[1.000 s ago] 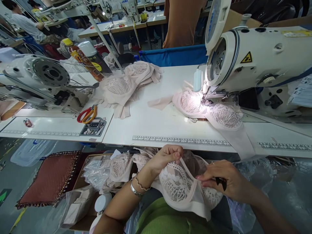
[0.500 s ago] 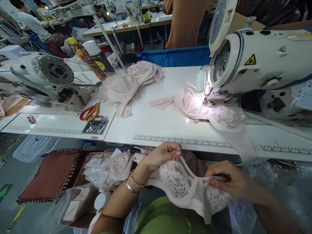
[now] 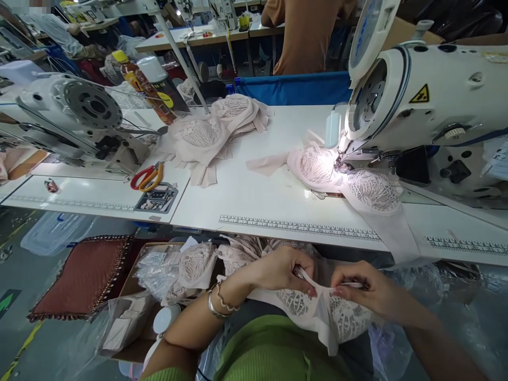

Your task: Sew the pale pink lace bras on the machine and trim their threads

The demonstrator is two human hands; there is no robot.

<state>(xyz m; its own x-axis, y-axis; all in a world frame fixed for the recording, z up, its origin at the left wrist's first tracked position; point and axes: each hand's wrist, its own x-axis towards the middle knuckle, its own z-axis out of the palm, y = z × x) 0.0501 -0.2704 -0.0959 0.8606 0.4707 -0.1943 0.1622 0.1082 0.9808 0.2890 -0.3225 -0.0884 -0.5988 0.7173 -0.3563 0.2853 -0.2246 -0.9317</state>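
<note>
A pale pink lace bra hangs over my lap, below the table's front edge. My left hand pinches its upper edge close to the centre between the cups. On the other side of that centre, my right hand grips the top edge of the right cup. Both hands are near each other, and the fingers hide part of the edging. Another lace bra lies on the table under the lit needle of the sewing machine, its wing draped over the front edge.
More bras are piled at the table's back left. Red and orange scissors lie beside a small parts tray. A second machine stands left. Below are a cardboard box and a red cushion. A person stands beyond.
My left hand has slid right along the bra's upper edge towards the centre, letting go of the strap end of the left cup. My right hand has shifted slightly left, closer to the centre.
</note>
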